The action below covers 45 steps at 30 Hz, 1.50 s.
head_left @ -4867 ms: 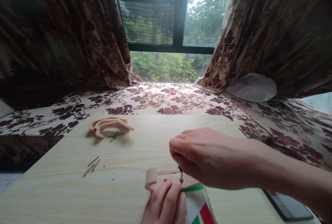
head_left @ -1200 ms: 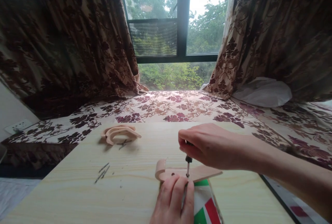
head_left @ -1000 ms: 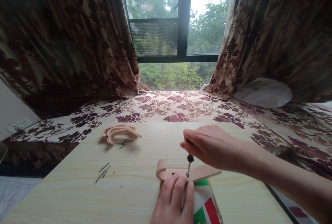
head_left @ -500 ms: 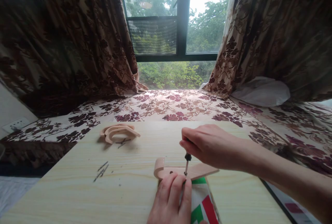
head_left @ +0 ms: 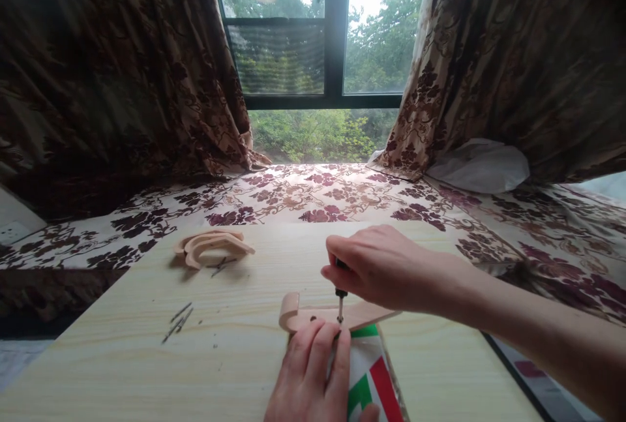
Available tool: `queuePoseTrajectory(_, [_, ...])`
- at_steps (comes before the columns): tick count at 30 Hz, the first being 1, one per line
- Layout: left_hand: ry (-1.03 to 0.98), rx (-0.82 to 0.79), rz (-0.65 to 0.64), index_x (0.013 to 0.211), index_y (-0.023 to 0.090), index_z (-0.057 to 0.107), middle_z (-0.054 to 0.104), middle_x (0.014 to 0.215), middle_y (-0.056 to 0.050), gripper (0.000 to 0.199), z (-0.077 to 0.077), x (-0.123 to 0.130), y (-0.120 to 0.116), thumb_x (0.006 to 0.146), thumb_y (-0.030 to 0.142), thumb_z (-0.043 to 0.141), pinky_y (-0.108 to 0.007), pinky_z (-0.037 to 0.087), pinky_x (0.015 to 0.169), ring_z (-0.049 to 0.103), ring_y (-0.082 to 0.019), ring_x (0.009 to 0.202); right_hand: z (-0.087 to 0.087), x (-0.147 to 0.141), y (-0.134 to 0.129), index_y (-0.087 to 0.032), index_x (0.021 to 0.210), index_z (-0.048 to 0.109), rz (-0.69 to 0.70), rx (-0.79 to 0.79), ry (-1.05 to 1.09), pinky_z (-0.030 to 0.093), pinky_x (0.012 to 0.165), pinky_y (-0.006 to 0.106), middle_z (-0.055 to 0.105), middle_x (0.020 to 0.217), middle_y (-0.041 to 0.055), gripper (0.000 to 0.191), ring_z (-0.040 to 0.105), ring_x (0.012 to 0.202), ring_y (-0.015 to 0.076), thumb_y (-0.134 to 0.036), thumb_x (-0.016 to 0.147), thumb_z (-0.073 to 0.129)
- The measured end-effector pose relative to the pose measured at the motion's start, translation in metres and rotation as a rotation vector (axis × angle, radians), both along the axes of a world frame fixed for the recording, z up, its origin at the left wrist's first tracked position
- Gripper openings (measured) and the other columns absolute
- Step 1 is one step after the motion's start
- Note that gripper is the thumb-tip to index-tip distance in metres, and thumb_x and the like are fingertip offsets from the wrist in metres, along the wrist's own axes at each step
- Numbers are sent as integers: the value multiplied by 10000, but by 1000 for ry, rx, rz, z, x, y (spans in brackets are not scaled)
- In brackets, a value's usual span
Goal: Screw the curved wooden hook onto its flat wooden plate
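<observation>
My right hand is closed around the dark handle of a screwdriver, which stands upright. Its tip meets a screw in a pale curved wooden hook, whose left end curls up. A dark hole or screw head shows to the left of that tip. My left hand presses its fingers on the near edge of the hook and steadies it against a board with a white, green and red surface. The handle is mostly hidden in my right hand.
More curved wooden hooks lie at the table's far left, with screws beside them. Several loose screws lie nearer on the pale wooden table. Beyond are a flower-patterned cover, curtains and a white plastic bag.
The whole view has shifted slightly, so everything appears a little further left and up. Both hands keep their places on the screwdriver and the wooden hook.
</observation>
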<state>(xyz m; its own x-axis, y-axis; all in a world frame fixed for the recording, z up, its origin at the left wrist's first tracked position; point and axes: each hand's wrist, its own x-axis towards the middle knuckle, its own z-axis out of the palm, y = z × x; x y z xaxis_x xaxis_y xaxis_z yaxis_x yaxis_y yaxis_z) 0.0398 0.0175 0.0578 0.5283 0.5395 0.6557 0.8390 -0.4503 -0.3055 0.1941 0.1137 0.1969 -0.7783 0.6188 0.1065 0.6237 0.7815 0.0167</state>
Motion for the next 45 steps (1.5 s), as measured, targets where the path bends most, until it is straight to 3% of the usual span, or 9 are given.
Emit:
queuePoseTrajectory(4, [-15,44,2,1082,143,590,635,1034,-89,458,3,1,1,846,511,452,-320,515,786,574,-224,995,9,0,-3,-178,728,502,61,-4,-27,216,500,270,596,650,25,152,433,546,113,-242,855,447])
queuePoseTrajectory(8, [-29,-8,13,1112,135,573,619,1081,-102,455,3,4,0,847,484,449,-334,505,824,555,-233,1042,4,3,-4,-181,800,497,136,-95,19,245,518,252,575,670,10,95,385,549,101,-203,869,437])
queuePoseTrajectory(14, [6,54,8,1073,144,597,631,1021,-84,496,2,2,2,858,550,411,-317,504,786,575,-222,979,-1,1,3,-178,805,497,17,-12,5,193,493,281,569,622,17,226,362,508,109,-328,925,377])
queuePoseTrajectory(21, [-40,13,5,1097,171,583,618,1063,-71,422,2,3,2,862,489,434,-312,480,827,549,-211,1026,9,2,-1,-185,764,515,124,-56,-13,211,494,256,577,643,6,166,380,522,97,-236,888,419])
queuePoseTrajectory(27, [-13,33,5,1062,161,599,637,1029,-73,445,3,3,3,844,516,446,-313,501,789,563,-219,993,1,-1,6,-170,733,545,10,2,1,193,480,271,546,585,16,281,383,509,108,-349,903,412])
queuePoseTrajectory(33, [9,11,10,1074,126,598,637,1036,-88,453,6,5,1,828,477,453,-331,512,783,571,-232,990,18,4,1,-187,732,555,92,-179,-22,196,453,227,492,571,-32,130,293,481,78,-242,827,485])
queuePoseTrajectory(41, [13,-50,20,1121,110,573,610,1087,-107,499,7,6,-1,778,469,530,-361,531,806,547,-258,1044,0,2,8,-160,668,541,75,-244,182,247,470,211,489,555,-30,295,348,504,74,-405,831,549])
queuePoseTrajectory(45, [6,-40,16,1109,92,577,602,1093,-121,495,7,9,-3,770,452,542,-370,534,801,539,-266,1050,2,4,7,-179,779,566,120,-220,183,246,490,212,517,611,-36,163,368,525,74,-331,834,548])
